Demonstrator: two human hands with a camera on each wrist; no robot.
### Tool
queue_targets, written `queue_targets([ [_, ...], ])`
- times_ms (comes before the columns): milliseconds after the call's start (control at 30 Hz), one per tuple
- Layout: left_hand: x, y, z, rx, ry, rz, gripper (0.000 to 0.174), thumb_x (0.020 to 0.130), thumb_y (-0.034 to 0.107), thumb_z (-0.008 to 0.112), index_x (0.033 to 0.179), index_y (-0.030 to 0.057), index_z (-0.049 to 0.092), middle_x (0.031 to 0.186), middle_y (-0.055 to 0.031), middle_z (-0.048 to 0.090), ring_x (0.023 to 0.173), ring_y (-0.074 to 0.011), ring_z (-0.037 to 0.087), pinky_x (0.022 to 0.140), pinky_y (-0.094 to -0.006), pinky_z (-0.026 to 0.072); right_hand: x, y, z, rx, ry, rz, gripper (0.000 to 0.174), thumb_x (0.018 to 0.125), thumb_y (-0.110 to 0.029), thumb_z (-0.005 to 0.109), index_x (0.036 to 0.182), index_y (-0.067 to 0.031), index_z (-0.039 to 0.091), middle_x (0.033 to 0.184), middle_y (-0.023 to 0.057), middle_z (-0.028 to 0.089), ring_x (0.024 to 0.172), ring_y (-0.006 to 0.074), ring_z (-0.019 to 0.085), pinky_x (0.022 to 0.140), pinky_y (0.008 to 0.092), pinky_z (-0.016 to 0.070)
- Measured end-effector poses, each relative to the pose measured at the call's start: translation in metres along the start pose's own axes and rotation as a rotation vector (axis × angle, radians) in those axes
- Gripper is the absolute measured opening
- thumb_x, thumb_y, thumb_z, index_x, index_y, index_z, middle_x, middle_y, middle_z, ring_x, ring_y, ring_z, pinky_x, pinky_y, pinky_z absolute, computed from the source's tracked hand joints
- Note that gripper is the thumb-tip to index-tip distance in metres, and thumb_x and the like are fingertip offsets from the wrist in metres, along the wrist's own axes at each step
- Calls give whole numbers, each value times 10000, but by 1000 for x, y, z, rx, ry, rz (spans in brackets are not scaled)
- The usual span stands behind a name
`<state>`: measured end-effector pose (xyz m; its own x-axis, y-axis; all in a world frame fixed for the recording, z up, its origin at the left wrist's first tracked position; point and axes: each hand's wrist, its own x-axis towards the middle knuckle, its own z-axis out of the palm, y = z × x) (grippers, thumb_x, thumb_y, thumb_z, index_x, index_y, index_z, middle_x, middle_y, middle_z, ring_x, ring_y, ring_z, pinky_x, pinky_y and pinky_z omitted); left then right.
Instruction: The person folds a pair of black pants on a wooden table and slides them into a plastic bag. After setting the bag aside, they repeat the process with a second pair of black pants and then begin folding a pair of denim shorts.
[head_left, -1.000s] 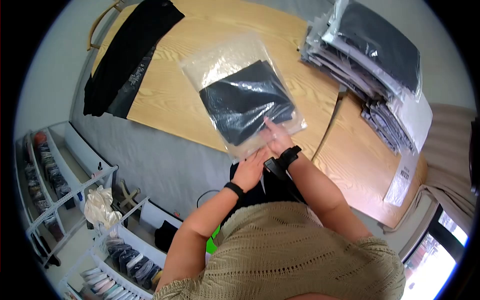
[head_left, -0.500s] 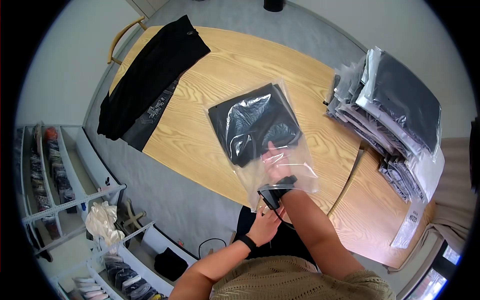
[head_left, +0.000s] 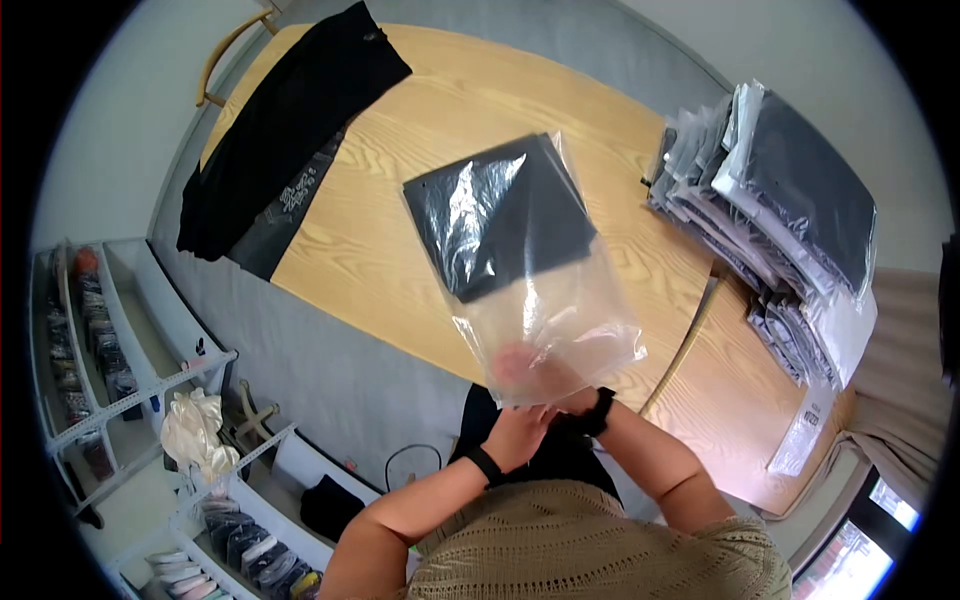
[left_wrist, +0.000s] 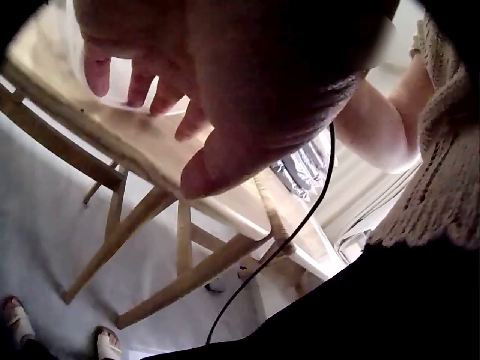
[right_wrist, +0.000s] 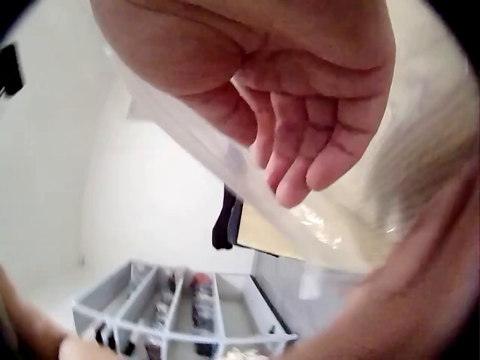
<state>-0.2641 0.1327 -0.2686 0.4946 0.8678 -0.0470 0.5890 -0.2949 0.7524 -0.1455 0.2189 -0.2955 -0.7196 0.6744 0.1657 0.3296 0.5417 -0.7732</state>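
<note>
A clear plastic bag lies on the wooden table, its mouth toward the person. The folded dark garment fills the bag's far part. My right hand is inside the bag near the mouth, seen through the film, apart from the garment. In the right wrist view, the right hand has loosely bent fingers beside the film. My left hand is at the mouth's near edge, close to the right wrist. The left wrist view shows the left hand with fingers apart; its contact with the film is unclear.
Black clothing lies along the table's left end. Several bagged garments are piled at the right, with a labelled clear packet nearer. Shelves and a cream cloth are at the lower left.
My right hand has drawn back from the garment toward the bag's mouth. The garment now lies flatter at the bag's far end. My left hand has moved up to the mouth's edge.
</note>
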Motion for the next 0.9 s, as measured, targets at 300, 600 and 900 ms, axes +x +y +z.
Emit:
queue_targets([
  [300, -15, -4, -76, -158, 267, -200, 261, 805, 208, 607, 630, 47, 498, 647, -136, 491, 628, -341, 481, 577, -407, 394, -34, -42, -164, 634, 298, 884, 149, 825, -121, 631, 891, 13, 629, 816, 75, 650, 797, 140, 598, 751, 242, 466],
  [600, 16, -97, -67, -682, 263, -800, 257, 885, 226, 565, 729, 22, 559, 650, -10, 541, 578, -105, 473, 544, -244, 379, -67, 66, -126, 1081, 421, 1070, 120, 858, -134, 628, 833, -18, 612, 745, 13, 605, 639, 83, 532, 609, 222, 441],
  [900, -62, -104, -57, -608, 117, -826, 276, 876, 276, 574, 697, 66, 572, 638, 5, 549, 605, -92, 495, 572, -246, 390, -143, 26, -105, 788, 62, 1156, 208, 788, -177, 708, 696, -28, 596, 614, 12, 551, 514, 80, 469, 456, 216, 359],
])
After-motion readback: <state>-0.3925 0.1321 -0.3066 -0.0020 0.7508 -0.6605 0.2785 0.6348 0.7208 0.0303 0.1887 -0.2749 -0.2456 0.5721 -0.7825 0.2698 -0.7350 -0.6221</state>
